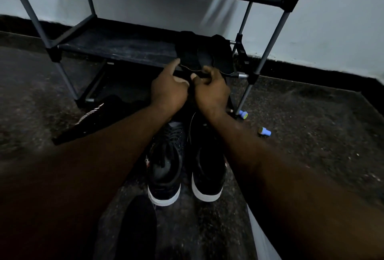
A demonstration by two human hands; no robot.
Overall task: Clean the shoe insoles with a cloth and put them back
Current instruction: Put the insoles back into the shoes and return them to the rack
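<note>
Black insoles (188, 52) lie overlapping on the lower shelf of a shoe rack (116, 48), heels hanging over its front bar. My left hand (168, 90) reaches to the left insole, its straight index finger touching the heel edge. My right hand (211, 91) is beside it, fingers curled and thumb pinching the heel of the middle insole (205, 58). Two black sneakers with white soles, the left shoe (166, 168) and the right shoe (209, 166), stand on the floor under my forearms, toes toward me. A dark cloth with white print (93, 118) lies left of the shoes.
The rack's grey metal legs (247, 91) stand on a dark speckled floor against a pale wall. Two small blue caps (243, 114) (265, 131) lie on the floor at the right. A dark insole-shaped object (139, 224) lies near the bottom edge.
</note>
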